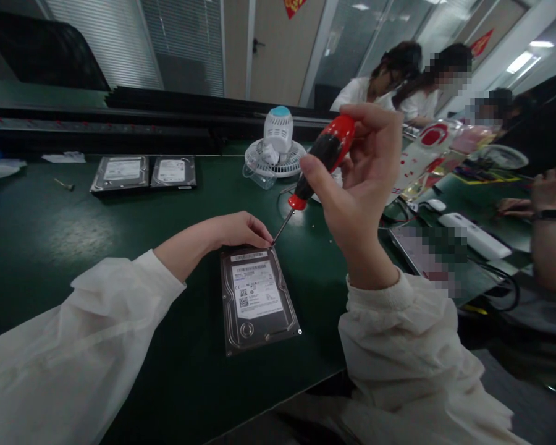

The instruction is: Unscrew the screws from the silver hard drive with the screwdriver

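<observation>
A hard drive [258, 296] lies label up on the green table. My right hand [364, 170] grips the red and black handle of a screwdriver [327, 148], held slanting, with its tip at the drive's far right corner. Beside that tip are the fingers of my left hand [248, 230], pressed together at the drive's far edge. Whatever they may pinch there is too small to make out.
Two more drives [123, 172] [173, 171] lie at the back left. A white fan [278, 139] stands behind the screwdriver. To the right are a tablet-like device [435, 256], a white mouse [435, 205], a long white case [475, 236] and another person's arm [553, 235]. The table's front edge is near.
</observation>
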Tool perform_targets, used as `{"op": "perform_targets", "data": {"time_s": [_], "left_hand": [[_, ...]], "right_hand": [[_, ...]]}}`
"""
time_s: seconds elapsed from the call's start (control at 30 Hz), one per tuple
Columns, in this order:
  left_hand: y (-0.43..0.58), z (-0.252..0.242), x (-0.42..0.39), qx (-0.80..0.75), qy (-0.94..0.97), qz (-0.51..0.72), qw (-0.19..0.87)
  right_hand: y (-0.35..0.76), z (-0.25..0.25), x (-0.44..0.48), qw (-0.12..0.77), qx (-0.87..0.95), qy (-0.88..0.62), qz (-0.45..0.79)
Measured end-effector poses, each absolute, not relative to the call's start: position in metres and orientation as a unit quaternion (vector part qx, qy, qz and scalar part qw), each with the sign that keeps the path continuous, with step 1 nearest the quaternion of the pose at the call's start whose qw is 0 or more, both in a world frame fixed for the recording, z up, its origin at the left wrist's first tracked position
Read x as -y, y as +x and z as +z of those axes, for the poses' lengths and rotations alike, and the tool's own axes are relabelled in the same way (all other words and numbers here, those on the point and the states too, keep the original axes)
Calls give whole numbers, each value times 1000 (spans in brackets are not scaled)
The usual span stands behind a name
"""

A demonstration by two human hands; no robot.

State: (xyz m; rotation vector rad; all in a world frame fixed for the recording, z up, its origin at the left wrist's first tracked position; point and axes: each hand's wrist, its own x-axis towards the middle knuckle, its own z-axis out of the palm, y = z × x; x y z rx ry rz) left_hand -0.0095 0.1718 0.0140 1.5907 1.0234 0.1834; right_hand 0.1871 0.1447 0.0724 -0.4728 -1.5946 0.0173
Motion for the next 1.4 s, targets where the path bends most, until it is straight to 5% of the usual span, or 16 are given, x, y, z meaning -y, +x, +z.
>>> {"op": "perform_targets", "data": {"time_s": [1.4], "left_hand": [[-9,14,-172,-443,663,71,599]], "right_hand": [[190,69,-141,631,734,-250,-3]]}}
